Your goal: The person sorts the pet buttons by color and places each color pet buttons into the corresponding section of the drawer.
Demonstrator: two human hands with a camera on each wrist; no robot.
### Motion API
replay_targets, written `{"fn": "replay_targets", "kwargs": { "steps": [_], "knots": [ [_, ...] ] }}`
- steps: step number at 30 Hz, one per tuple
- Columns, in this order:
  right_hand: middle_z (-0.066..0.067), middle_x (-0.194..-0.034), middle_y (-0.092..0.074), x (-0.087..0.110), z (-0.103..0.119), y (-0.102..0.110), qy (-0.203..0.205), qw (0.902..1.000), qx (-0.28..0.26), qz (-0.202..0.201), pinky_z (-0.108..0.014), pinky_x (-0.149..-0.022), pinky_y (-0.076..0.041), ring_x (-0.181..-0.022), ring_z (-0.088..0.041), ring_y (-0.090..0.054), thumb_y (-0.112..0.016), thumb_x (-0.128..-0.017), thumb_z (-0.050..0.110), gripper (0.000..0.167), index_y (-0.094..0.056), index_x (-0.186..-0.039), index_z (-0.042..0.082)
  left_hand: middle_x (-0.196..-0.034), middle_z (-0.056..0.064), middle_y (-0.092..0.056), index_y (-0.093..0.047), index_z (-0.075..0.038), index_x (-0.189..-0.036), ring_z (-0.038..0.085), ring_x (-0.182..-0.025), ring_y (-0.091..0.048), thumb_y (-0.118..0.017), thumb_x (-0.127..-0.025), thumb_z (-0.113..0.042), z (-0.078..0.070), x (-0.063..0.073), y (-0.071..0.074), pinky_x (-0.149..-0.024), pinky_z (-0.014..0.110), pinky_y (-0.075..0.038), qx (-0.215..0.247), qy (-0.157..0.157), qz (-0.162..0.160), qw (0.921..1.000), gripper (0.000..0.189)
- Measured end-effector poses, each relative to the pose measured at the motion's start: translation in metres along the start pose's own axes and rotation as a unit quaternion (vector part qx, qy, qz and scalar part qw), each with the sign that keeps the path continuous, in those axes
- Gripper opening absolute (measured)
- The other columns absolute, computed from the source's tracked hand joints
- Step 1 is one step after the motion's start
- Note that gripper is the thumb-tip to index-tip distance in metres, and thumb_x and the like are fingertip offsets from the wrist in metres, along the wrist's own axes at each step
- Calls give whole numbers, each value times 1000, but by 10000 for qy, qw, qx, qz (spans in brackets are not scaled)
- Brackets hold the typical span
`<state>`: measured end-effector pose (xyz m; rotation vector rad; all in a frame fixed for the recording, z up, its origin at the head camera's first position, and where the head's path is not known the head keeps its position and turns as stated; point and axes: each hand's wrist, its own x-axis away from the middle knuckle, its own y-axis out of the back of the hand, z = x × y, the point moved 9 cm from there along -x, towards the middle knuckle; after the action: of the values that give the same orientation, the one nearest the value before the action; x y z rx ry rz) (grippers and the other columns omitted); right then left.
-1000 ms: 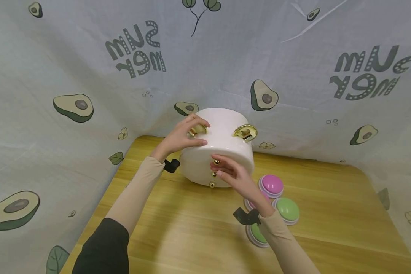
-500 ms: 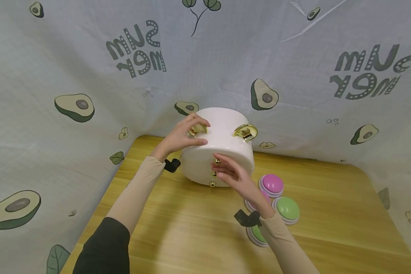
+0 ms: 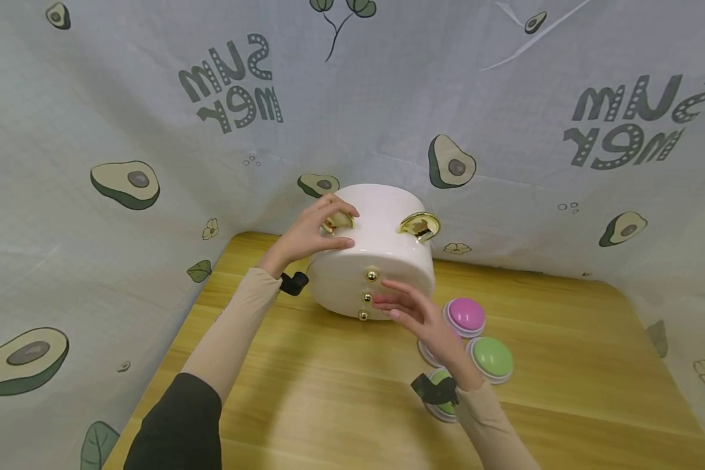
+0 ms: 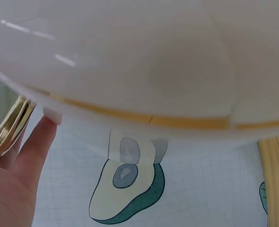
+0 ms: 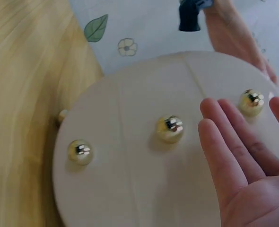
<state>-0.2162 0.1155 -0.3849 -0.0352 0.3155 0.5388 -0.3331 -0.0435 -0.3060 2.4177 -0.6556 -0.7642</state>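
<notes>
A glossy white rounded drawer box stands on the wooden table, with gold ear-shaped pieces on top. My left hand holds it at the upper left, thumb and fingers spread around the left gold ear. In the left wrist view a fingertip rests on the white surface beside that ear. Gold knobs line the front, each in its own section between thin seams. My right hand is just right of the knobs, holding nothing, its fingers extended in the right wrist view.
Several pink and green dome-topped discs lie on the table to the right of the box, partly behind my right forearm. A pale printed cloth hangs close behind the table and at its left side.
My right hand has drawn back from the upper knobs, right and slightly down, leaving the top knob in full sight. The left hand and the box have stayed in place.
</notes>
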Motion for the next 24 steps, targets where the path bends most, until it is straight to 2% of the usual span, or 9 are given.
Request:
{"fn": "replay_targets", "kwargs": {
  "steps": [2, 4, 9, 16, 24],
  "knots": [
    [-44, -122, -45, 2, -7, -3, -40, 9999, -108, 71, -40, -95, -44, -113, -35, -57, -45, -97, -7, 43, -33, -138, -13, -115, -1, -48, -61, -14, -118, 19, -105, -46, -79, -81, -23, 0, 0, 0, -84, 34, -45, 2, 3, -6, 10000, 42],
    [-45, -121, -45, 4, -15, -6, -126, 9997, -181, 137, -39, -95, -45, -113, -37, -57, -44, -97, -8, 43, -32, -137, -14, -114, -1, -48, -61, -14, -117, 19, -105, -46, -79, -80, -23, 1, 0, 0, -84, 34, -45, -11, 4, -11, 10000, 42],
    [-39, -124, -48, 5, -35, -12, -468, 9987, -130, 158, -34, -94, -45, -114, -48, -51, -46, -97, -5, 44, -35, -140, -8, -114, -1, -48, -61, -15, -117, 21, -105, -46, -79, -80, -23, 0, 0, 0, -83, 35, -46, -39, -1, -16, 10000, 42],
    [-39, -125, -48, 1, -51, -15, -572, 9983, -122, 78, -34, -93, -46, -114, -47, -51, -48, -97, -2, 46, -37, -142, -4, -115, -1, -49, -61, -14, -118, 21, -105, -46, -79, -81, -23, -1, 1, 1, -84, 35, -45, -41, 45, 8, 10000, 42],
    [-36, -125, -49, -5, -55, -18, -585, 9982, -151, 55, -47, -95, -43, -114, -49, -50, -50, -97, 1, 48, -36, -142, -4, -113, -1, -48, -61, -14, -118, 21, -104, -47, -79, -81, -21, 0, 0, 1, -84, 35, -45, -52, 3, -9, 10000, 42]
  ]
}}
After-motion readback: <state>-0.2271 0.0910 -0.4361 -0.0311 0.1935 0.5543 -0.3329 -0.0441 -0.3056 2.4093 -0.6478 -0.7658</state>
